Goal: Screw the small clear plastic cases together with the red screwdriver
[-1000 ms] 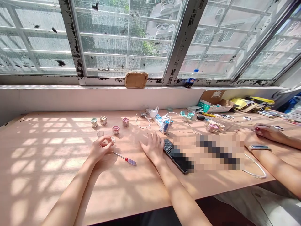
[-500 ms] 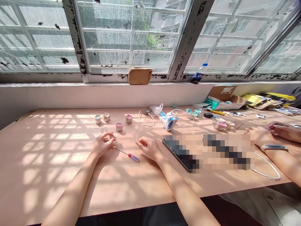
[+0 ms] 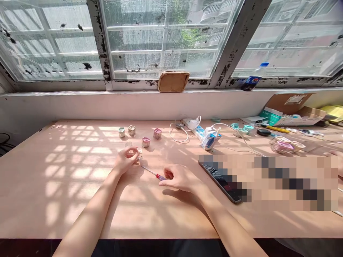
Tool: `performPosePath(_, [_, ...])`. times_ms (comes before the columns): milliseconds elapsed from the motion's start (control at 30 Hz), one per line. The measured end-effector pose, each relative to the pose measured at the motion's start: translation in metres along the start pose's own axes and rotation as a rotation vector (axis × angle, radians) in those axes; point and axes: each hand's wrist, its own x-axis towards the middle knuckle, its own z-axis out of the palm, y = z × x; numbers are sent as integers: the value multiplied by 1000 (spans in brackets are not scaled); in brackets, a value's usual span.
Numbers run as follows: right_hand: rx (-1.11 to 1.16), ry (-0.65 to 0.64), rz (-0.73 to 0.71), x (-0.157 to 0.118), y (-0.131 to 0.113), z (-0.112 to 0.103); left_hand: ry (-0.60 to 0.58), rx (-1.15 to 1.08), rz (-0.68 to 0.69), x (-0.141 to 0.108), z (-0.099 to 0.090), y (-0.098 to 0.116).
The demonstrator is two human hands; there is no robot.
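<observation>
My left hand is closed on a small clear plastic piece on the left half of the table. A screwdriver with a purple and red handle lies between my hands, its tip pointing to the left hand. My right hand is at the handle end, thumb and fingers curled around it; how firmly they grip is hard to tell. Beyond my left hand stand two pink-topped little boxes, a green-topped one and a beige one.
A phone lies right of my right hand, beside a blurred patch. Behind are a power strip with cables, a blue and white carton and more small boxes. Another person's hand shows at the right edge.
My right hand has moved down to the screwdriver's handle, its fingers now curled there. My left hand stays at the clear piece. The view has turned right.
</observation>
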Motion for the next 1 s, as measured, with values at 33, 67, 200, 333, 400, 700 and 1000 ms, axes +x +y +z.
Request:
performPosePath(33, [-7,-1,0,0,-2,1,20,10,21,0,0,1])
performPosePath(67, [-16,7,-5,1,-3,3,38,26,47,0,1,1])
performPosePath(200, [-71,64,-93,6,4,15,43,81,162,1,2,1])
performPosePath(333, [-51,112,-152,12,15,23,34,88,220,2,2,-2])
performPosePath(400, [21,131,-126,13,22,25,41,89,236,2,2,-2])
performPosePath(700, [573,404,-133,16,45,14,31,145,293,2,-1,-1])
performPosePath(1000, [886,640,-248,37,36,-26,-83,346,411,-11,8,17])
